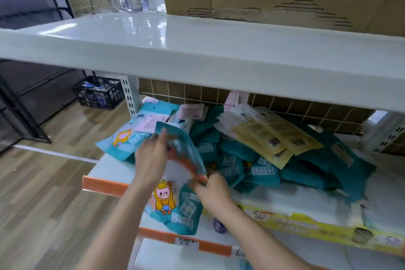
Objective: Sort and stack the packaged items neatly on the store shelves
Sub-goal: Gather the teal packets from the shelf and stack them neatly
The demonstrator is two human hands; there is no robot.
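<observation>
Step in hand: sorting; both hands are on one teal packet [182,151], raised above the front edge of the lower shelf [105,184], seemingly on its way to a tidier pile.
Left hand [151,155]: at the packet's upper left side; motion blur hides whether the fingers pinch it or only steady it, so I cannot tell.
Right hand [211,188]: fingers curl round the packet's lower orange edge, grasping it.
Loose heap [252,160]: dark teal packets tumbled over the middle of the shelf, with pale yellow packets [274,138] lying on top towards the back.
Front-left corner: a cartoon packet [173,206] with a yellow-hooded figure lies flat at the front edge; a similar one [121,141] sits farther back by the left edge.
Next move: likely laying the held packet squarely on matching ones, faces aligned.
Writing: shelf-edge tags [186,243] carry handwriting too blurred to read; "50" shows on the yellow strip [260,215]; no brand is legible.
</observation>
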